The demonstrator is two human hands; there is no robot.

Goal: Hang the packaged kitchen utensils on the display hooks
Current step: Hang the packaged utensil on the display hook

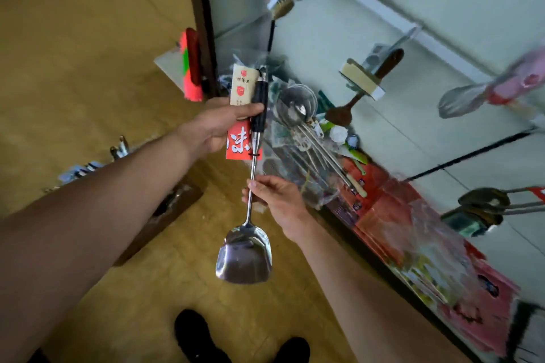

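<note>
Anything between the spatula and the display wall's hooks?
Nothing visible blocks it. The spatula, gripped by the left hand and pinched by the right hand, is in open air beside the display wall. The utensil pile lies at the wall's foot.

This is a shop selling kitchenware. A white display wall (339, 38) carries brushes (281, 3) and ladles (483, 200) hanging out from it in rows, and sealed packets (392, 215) of stock lie heaped along the wall's foot on the yellow floor (88, 68).
</note>
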